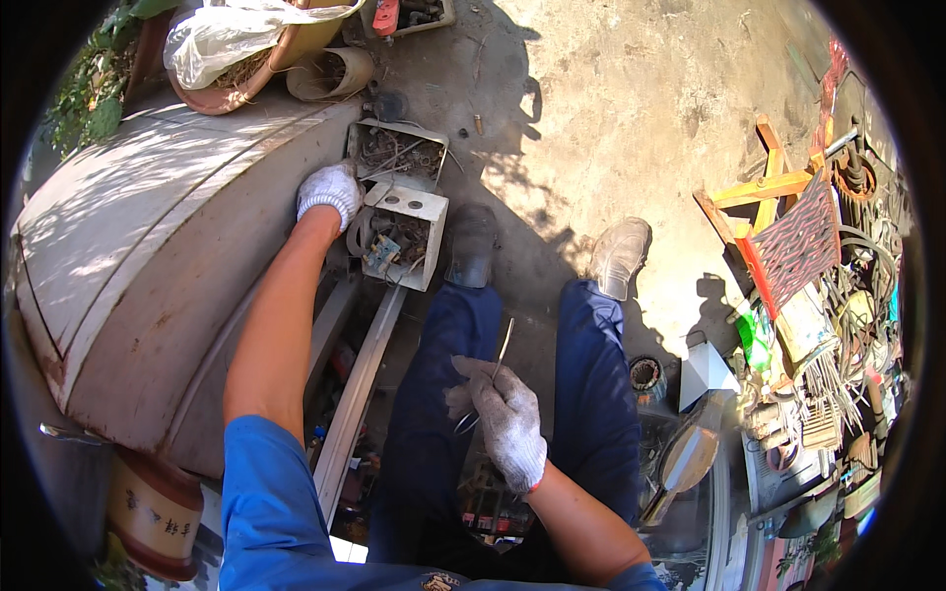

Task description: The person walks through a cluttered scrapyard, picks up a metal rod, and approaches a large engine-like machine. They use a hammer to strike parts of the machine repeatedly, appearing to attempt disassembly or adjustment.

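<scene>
My gloved right hand (506,416), between my trousered legs (595,374), has its fingers pinching a thin metal rod (506,343); the rod's free end points forward, away from my body. My gloved left hand (333,190) is just beside two pale open boxes, the rear (409,181) and the front (399,195), both containing scrap; its fingertips are hidden, so I cannot tell their state.

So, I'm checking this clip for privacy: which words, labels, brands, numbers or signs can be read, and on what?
Cream-and-brown pot: dark written characters on its side, not copied out here.
Blue shirt: small mark at the picture's lower edge, too small to read.
Nothing else shows lettering clear enough to read.
</scene>
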Demonstrator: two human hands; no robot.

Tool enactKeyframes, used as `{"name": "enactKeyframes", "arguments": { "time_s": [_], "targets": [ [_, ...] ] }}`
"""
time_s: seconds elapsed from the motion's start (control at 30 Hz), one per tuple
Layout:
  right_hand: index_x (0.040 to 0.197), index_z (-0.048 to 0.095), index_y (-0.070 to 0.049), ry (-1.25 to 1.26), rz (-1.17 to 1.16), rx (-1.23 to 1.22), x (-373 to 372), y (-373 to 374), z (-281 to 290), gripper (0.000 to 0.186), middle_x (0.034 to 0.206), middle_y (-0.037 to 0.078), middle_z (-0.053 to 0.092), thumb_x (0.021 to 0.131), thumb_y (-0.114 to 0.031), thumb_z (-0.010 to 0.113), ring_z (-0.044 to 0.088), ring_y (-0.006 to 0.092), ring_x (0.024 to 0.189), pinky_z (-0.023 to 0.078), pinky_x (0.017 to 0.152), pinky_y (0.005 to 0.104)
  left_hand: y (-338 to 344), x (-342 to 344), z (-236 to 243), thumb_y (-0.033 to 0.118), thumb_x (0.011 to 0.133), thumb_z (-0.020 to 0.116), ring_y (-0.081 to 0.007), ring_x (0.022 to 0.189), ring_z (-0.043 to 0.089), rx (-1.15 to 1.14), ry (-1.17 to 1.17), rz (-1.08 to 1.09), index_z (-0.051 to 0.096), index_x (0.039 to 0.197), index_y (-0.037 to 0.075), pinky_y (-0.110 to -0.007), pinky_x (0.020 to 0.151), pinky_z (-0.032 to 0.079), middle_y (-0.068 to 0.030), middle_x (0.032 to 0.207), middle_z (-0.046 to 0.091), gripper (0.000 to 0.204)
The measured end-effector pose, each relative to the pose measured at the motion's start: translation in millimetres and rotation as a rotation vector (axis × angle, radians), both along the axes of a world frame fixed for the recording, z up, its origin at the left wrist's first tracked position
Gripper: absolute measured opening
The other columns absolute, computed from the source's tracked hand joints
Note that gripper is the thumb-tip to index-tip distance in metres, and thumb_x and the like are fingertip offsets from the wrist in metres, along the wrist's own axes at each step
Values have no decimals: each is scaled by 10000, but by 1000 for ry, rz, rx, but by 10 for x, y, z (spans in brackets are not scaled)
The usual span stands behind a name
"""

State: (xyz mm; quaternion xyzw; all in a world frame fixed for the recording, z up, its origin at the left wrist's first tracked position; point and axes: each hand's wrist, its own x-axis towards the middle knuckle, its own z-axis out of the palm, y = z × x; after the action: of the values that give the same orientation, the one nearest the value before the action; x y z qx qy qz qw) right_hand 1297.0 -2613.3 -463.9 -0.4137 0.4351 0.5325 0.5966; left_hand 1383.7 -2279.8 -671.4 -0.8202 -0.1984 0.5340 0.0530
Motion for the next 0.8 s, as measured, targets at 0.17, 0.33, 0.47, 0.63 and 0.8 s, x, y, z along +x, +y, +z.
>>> {"name": "enactKeyframes", "arguments": {
  "time_s": [0.17, 0.33, 0.47, 0.63, 0.8],
  "targets": [
    [1356, 604, 76, -132, -185, 16, -41, 31, -85, 345, 1302, 224, 652, 1085, -119, 519, 688, 212, 984, 561, 988, 386, -580, 25, 1099, 344, 877, 680, -398, 1018, 713, -159, -184, 179, 719, 1020, 73, -491, 899, 558, -202, 1055, 752, 308],
    [1416, 549, 114, -144, -269, 139, -31, -139, -254, 500, 1523, 202, 515, 1086, -257, 492, 570, 204, 1285, 507, 1020, 351, -1392, -385, 1671, 260, 852, 702, -405, 900, 705, -851, -20, 279, 724, 1015, 47, -480, 819, 560, -208, 958, 734, 269],
    [1285, 670, 36, -148, -369, -81, 64, -194, -235, 366, 1166, 164, 737, 1033, -229, 652, 712, 200, 968, 585, 831, 317, -996, -19, 1232, 324, 945, 693, -228, 816, 697, -958, 156, 676, 750, 1084, 16, -371, 738, 555, -129, 927, 745, 343],
    [1216, 677, 39, -38, -169, -155, 210, -94, -146, 363, 1088, 159, 738, 1011, -259, 653, 655, 155, 755, 602, 799, 369, -195, 35, -234, 207, 990, 534, -407, 1174, 667, -107, -322, 200, 723, 1196, 30, -466, 986, 543, -202, 1257, 707, 331],
    [1229, 665, 45, -23, -174, -132, 203, -153, -145, 368, 1126, 175, 730, 1010, -250, 666, 680, 187, 828, 612, 824, 409, 240, -70, -1165, 146, 985, 498, -408, 1236, 648, -15, 8, 161, 731, 1226, 24, -484, 1004, 542, -221, 1345, 656, 357]
  ]
}}
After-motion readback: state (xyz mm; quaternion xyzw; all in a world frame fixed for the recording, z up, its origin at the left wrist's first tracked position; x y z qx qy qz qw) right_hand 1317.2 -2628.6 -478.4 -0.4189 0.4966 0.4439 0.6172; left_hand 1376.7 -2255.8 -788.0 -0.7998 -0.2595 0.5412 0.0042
